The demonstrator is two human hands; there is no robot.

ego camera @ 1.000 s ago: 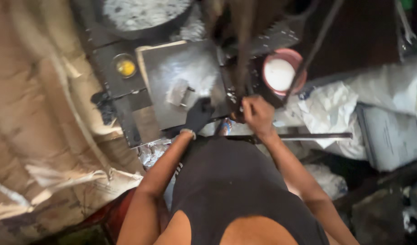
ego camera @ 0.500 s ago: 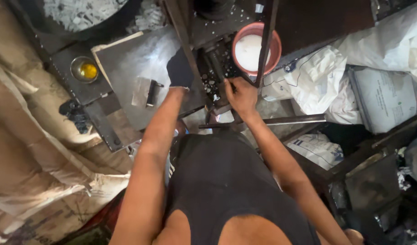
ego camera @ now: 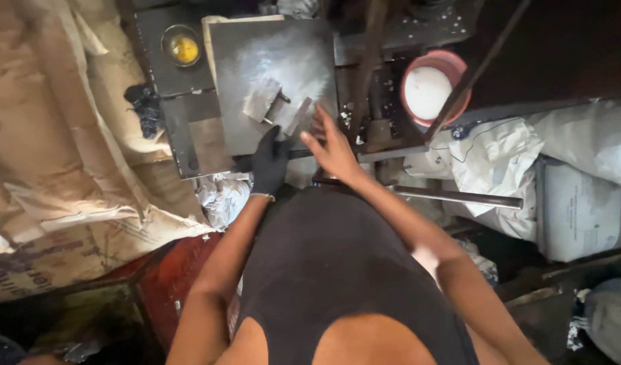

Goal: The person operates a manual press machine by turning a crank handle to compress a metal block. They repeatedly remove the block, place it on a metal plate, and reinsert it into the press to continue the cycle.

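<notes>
Head view: gloved left hand (ego camera: 270, 162) rests open at the near edge of the grey metal plate (ego camera: 273, 81), bare right hand (ego camera: 331, 145) spread, empty, seemingly brushing small metal pieces (ego camera: 278, 107), which could cut unprotected fingers.

Crumpled tan paper sacks with dark print (ego camera: 60, 169) heaped along the left, white woven plastic sacks (ego camera: 581, 142) piled at right, a flat grey rectangular bag (ego camera: 574, 216) beneath them.

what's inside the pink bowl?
The pink bowl holds something white, nearly to the rim. A dark rod crosses above it; what lies beneath the white surface is hidden.
</notes>
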